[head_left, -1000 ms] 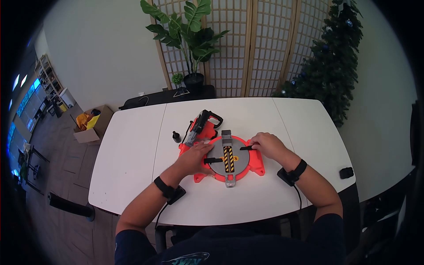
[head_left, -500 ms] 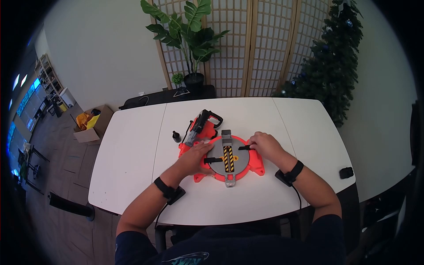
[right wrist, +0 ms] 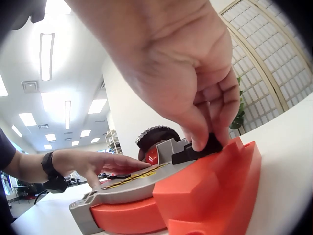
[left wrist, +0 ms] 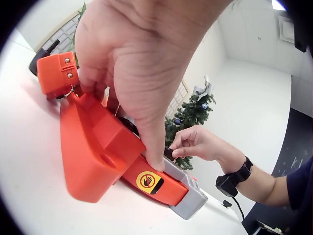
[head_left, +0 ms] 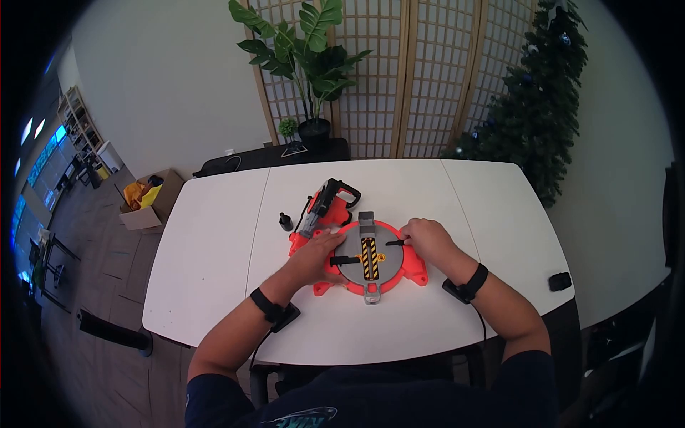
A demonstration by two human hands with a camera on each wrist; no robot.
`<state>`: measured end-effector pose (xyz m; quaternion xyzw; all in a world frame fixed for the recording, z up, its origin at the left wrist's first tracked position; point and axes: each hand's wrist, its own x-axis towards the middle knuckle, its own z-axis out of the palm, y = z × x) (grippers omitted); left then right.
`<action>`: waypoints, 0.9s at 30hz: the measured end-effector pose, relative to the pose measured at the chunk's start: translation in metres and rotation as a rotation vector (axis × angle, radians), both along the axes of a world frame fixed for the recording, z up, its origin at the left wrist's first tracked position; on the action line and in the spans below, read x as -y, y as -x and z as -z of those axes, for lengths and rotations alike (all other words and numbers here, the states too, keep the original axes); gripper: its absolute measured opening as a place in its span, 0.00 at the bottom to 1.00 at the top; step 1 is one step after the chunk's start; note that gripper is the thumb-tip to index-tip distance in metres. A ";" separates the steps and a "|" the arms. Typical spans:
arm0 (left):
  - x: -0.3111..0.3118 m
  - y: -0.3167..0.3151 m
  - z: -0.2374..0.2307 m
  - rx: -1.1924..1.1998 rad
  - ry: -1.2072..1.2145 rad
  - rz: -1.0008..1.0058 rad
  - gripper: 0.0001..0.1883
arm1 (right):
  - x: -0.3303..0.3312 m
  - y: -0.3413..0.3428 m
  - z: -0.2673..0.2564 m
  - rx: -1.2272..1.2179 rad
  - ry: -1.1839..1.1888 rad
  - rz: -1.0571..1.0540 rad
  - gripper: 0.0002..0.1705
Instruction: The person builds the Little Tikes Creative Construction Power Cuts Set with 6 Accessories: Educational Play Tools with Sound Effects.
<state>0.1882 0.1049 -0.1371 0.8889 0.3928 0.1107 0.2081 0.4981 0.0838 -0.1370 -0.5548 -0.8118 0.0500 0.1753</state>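
A toy saw base with a round grey plate [head_left: 387,271] and orange rim stands on the table, a striped yellow-black strip [head_left: 369,258] across its middle. The right hand [head_left: 429,241] pinches a black clip [head_left: 395,243] at the plate's right side; the right wrist view shows thumb and fingers on this black piece [right wrist: 195,152]. The left hand [head_left: 311,258] rests on the base's left side with fingers spread, its thumb on the orange rim [left wrist: 166,188] in the left wrist view. Near it lies another black clip [head_left: 344,260].
Behind the base's left side is the orange and black saw part [head_left: 330,205], with a small black bottle-shaped piece [head_left: 285,222] to its left. A black object [head_left: 559,281] lies at the white table's [head_left: 214,250] right edge. An open cardboard box [head_left: 168,200] stands on the floor at left.
The right hand has shifted slightly and its wrist has turned a little, while the black clip under its fingers has changed angle. The left hand stays on the base.
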 end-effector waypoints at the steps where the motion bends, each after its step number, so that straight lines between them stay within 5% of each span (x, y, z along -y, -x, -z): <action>1: 0.000 0.000 0.000 -0.010 0.002 -0.005 0.57 | 0.000 0.001 -0.002 0.000 0.000 0.000 0.06; 14: -0.004 0.003 -0.008 -0.010 0.026 0.025 0.53 | -0.001 0.006 -0.007 0.046 0.004 0.021 0.06; 27: -0.020 0.000 -0.020 0.035 0.083 0.081 0.22 | -0.003 0.003 -0.005 0.014 -0.008 0.005 0.06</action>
